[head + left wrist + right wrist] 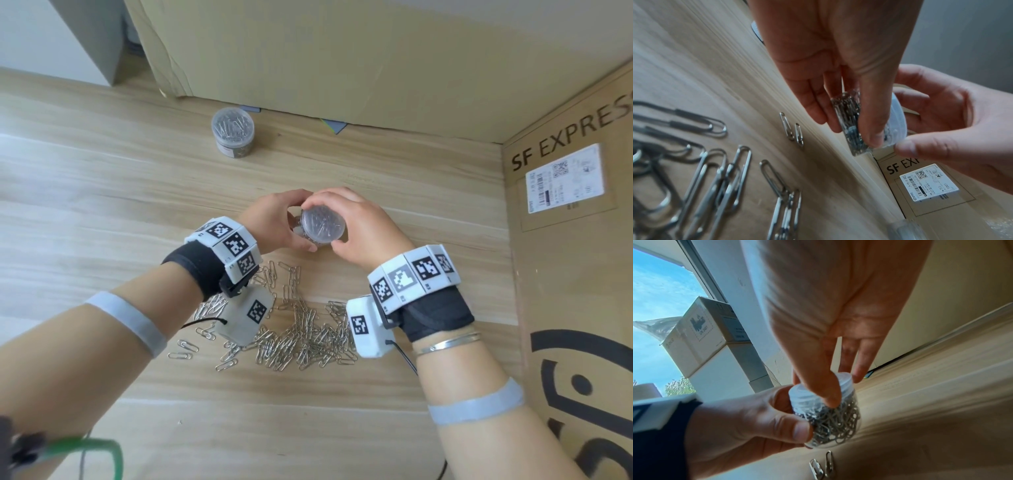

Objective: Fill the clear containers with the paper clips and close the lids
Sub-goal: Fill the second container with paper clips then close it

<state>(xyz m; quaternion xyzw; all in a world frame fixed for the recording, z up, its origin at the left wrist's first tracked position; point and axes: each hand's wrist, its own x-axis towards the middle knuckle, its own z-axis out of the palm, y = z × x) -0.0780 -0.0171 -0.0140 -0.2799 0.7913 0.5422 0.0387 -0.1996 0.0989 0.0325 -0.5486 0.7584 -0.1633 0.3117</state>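
A small clear container (322,228), packed with silver paper clips, is held tilted just above the wooden table. My left hand (295,223) grips its body (838,423), thumb on the near side. My right hand (345,223) pinches its translucent lid (807,394), which sits on the mouth of the container; in the left wrist view the lid (898,116) lies between my right thumb and fingers. A second clear container (233,132), full and with its lid on, stands upright at the back. A pile of loose paper clips (301,335) lies under my wrists.
A large cardboard box (568,274) marked SF EXPRESS walls off the right side. Another sheet of cardboard (342,51) stands along the back. Bare wooden table (102,188) stretches to the left. Two stray clips (793,129) lie just below the held container.
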